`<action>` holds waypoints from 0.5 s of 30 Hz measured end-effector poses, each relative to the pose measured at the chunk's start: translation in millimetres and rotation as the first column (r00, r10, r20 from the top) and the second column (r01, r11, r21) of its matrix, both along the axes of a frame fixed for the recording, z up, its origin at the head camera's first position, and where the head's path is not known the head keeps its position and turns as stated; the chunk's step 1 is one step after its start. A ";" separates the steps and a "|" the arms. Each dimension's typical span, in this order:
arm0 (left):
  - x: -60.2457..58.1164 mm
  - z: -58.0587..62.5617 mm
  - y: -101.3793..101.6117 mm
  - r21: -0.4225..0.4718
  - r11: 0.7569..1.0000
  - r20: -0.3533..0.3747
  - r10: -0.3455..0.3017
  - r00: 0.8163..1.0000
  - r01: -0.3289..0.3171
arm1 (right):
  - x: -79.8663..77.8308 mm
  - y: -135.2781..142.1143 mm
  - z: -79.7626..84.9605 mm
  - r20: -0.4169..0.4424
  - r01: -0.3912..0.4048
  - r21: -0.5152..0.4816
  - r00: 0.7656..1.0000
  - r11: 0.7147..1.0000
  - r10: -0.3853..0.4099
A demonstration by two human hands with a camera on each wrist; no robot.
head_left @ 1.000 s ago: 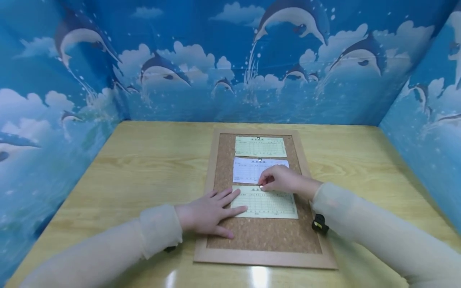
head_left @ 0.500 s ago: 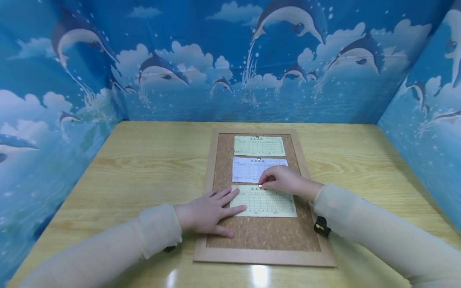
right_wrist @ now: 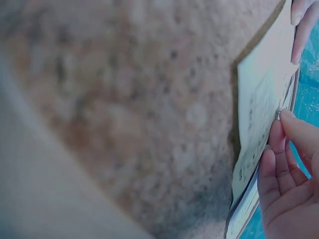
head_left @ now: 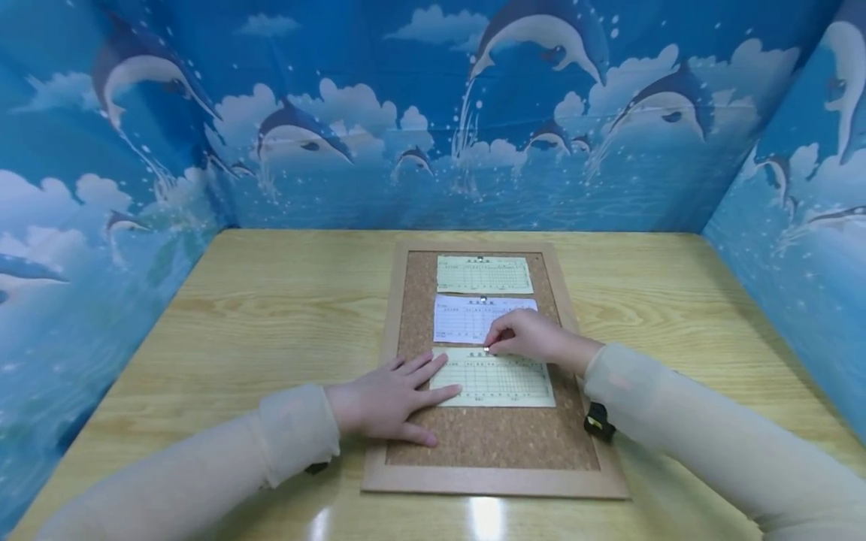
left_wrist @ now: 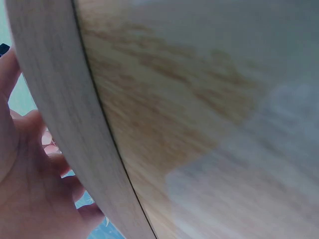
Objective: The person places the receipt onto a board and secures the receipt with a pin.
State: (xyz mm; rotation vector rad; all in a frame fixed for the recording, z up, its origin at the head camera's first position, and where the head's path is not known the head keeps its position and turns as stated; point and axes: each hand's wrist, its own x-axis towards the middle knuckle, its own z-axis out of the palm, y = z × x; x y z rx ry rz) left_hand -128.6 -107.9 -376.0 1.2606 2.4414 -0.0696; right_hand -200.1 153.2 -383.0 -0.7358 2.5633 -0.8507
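At the top middle of a pale green form slip (head_left: 504, 383), my right hand (head_left: 531, 336) pinches a small silver push pin (head_left: 486, 349) between thumb and forefinger. The right wrist view shows the thumb and fingertips at that pin (right_wrist: 278, 114), close over the paper. My left hand (head_left: 386, 398) lies spread with straight fingers across the left frame of the corkboard (head_left: 501, 443); its index and middle fingertips rest on the slip's left edge. Above, a white form slip (head_left: 453, 319), partly hidden by my right hand, and another green slip (head_left: 483, 278) each have a pin at the top.
The framed corkboard lies on a wood-grain table (head_left: 298, 300). Behind and at both sides stand blue dolphin-print cloth walls (head_left: 325, 188). A black device (head_left: 598, 421) is at my right wrist, over the board's right frame.
The whole scene drifts slightly left in the head view. Both hands keep their places on the board, and the right still pinches the push pin.
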 end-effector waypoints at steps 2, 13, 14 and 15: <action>0.5 -0.1 0.0 -0.001 1.000 -0.001 0.000 1.000 0.000 | 0.1 -0.1 -0.2 0.001 0.002 0.007 1.000 1.000 -0.002; -0.4 -3.0 -1.6 -0.004 1.000 -0.018 -0.011 1.000 0.011 | 1.9 -2.1 0.9 -0.003 0.010 0.017 1.000 1.000 -0.010; -0.6 -3.4 -1.6 -0.003 1.000 -0.018 -0.012 1.000 0.012 | 2.0 -2.1 0.9 -0.005 0.011 0.020 1.000 1.000 -0.011; -0.7 -3.8 -1.4 -0.004 1.000 -0.018 -0.013 1.000 0.013 | 2.3 -2.1 1.1 -0.008 0.014 0.026 1.000 1.000 -0.014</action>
